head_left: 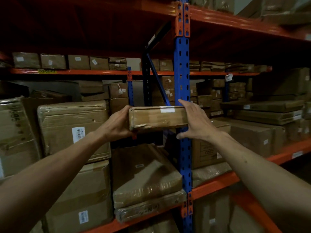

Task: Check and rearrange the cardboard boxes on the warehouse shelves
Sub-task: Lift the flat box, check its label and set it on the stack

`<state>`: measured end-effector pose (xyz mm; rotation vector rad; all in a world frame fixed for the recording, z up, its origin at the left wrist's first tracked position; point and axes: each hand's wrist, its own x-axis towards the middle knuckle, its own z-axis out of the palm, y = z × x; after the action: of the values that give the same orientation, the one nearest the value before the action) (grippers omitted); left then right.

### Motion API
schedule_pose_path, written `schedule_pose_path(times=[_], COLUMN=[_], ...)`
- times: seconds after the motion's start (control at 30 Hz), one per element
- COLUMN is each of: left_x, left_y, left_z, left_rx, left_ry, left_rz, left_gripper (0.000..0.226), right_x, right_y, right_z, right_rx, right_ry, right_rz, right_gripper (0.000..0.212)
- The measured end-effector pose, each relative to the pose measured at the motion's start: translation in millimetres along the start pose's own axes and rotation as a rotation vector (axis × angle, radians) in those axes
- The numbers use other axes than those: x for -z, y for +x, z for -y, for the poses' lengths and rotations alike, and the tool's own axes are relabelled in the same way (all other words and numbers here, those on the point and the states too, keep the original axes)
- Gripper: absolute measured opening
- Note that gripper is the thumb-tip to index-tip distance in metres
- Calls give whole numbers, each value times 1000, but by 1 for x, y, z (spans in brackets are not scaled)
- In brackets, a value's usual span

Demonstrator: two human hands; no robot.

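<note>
I hold a small flat cardboard box (pixel 158 118), wrapped in clear tape with a white label on its top edge, in the air in front of the shelf at chest height. My left hand (pixel 117 125) grips its left end, fingers under and behind it. My right hand (pixel 195 121) clasps its right end, fingers spread over the top and thumb below. The box hangs level, just in front of the blue upright (pixel 182 81).
Large taped cartons (pixel 72 126) stand on the shelf at left. Flat wrapped boxes (pixel 146 179) lie stacked below the held box. More flat cartons (pixel 262 115) fill the right bay. Orange beams (pixel 218 184) edge the shelves; small boxes (pixel 79 62) line the far rack.
</note>
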<state>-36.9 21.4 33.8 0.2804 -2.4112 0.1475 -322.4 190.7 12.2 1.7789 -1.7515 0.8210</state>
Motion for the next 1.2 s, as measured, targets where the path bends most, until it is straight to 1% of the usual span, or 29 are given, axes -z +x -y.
schedule_pose_path(times=[0.03, 0.13, 0.2, 0.27, 0.33, 0.4, 0.43, 0.47, 0.5, 0.6, 0.7, 0.77, 0.83, 0.9, 0.93, 0.97, 1.03, 1.1, 1.17, 1.2], left_x=[-4, -17, -22, -25, -27, -26, -23, -17, -9, 25, 52, 59, 60, 59, 59, 58, 58, 56, 52, 46], left_y=[-6, -23, -32, -42, -50, -53, -50, -45, -38, -9, 18, 27, 29, 33, 35, 38, 48, 56, 61, 61], left_z=[3, 7, 8, 10, 12, 11, 10, 9, 9, 17, 29, 37, 45, 52, 54, 57, 57, 57, 53, 47], left_rx=[12, 53, 121, 181, 251, 345, 401, 450, 489, 585, 717, 792, 838, 846, 851, 862, 910, 955, 916, 875], left_ry=[-34, -91, -124, -156, -211, -301, -355, -411, -458, -517, -542, -586, -654, -726, -754, -772, -772, -693, -538, -458], left_rz=[3, 53, 91, 89, 58, -42, -113, -183, -246, -382, -493, -545, -568, -585, -590, -590, -588, -572, -458, -379], left_gripper=[82, 81, 82, 87, 87, 82, 81, 80, 77, 71, 63, 61, 60, 53, 54, 62, 88, 101, 109, 113], right_x=[-1, -12, -22, -30, -34, -34, -33, -32, -33, -46, -68, -77, -83, -86, -88, -91, -95, -99, -98, -94], right_y=[-4, -11, -13, -12, -6, 8, 17, 26, 34, 40, 32, 30, 27, 24, 21, 19, 16, 17, 19, 20], right_z=[-5, -6, -1, 1, 3, 7, 8, 8, 6, -1, -9, -17, -28, -36, -39, -40, -38, -33, -30, -29], right_rx=[3, -3, -9, 0, -17, -139, -246, -349, -423, -495, -525, -545, -572, -605, -625, -654, -717, -714, -740, -775], right_ry=[-36, -53, -78, -104, -17, 157, 263, 354, 392, 343, 445, 531, 587, 674, 772, 913, 1194, 1331, 1429, 1459], right_rz=[24, 70, 100, 93, 33, -121, -177, -182, -139, 128, 356, 432, 435, 448, 468, 486, 485, 446, 436, 432], right_gripper=[119, 94, 88, 86, 81, 77, 81, 88, 97, 121, 140, 142, 140, 140, 137, 129, 105, 76, 53, 50])
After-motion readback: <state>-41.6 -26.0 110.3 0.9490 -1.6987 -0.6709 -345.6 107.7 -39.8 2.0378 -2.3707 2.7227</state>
